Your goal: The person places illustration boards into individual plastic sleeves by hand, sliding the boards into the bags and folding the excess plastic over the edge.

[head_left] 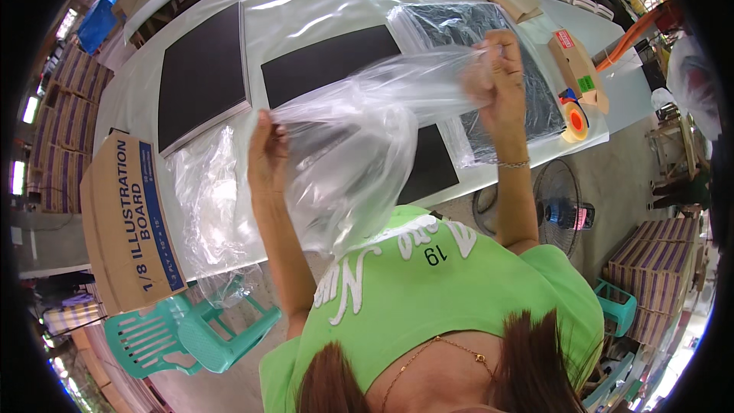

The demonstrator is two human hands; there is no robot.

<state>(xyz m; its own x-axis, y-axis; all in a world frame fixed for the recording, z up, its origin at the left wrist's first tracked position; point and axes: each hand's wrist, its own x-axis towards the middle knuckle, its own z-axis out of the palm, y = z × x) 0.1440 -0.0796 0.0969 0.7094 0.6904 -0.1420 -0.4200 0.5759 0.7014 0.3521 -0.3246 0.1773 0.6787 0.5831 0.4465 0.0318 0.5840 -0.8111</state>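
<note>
A clear plastic bag (359, 130) is stretched between my two hands above the table, its loose lower part hanging in front of my green shirt. My left hand (267, 154) pinches its left edge. On the other side, my right hand (498, 76) is raised higher with fingers closed on the bunched end, a little blurred. Behind the bag lies a black board (325, 65), partly covered by it, and another black board (433, 164) shows below. A stack of black boards (202, 76) sits at the left. Plastic-wrapped black boards (527, 99) lie at the right, under my right forearm.
Loose clear plastic (208, 183) drapes over the near left table edge beside a large cardboard box (130, 222). Orange tape (576, 121) and a small brown box (573, 65) are at the right edge. Green plastic chairs (191, 336) and a fan (556, 206) stand nearby.
</note>
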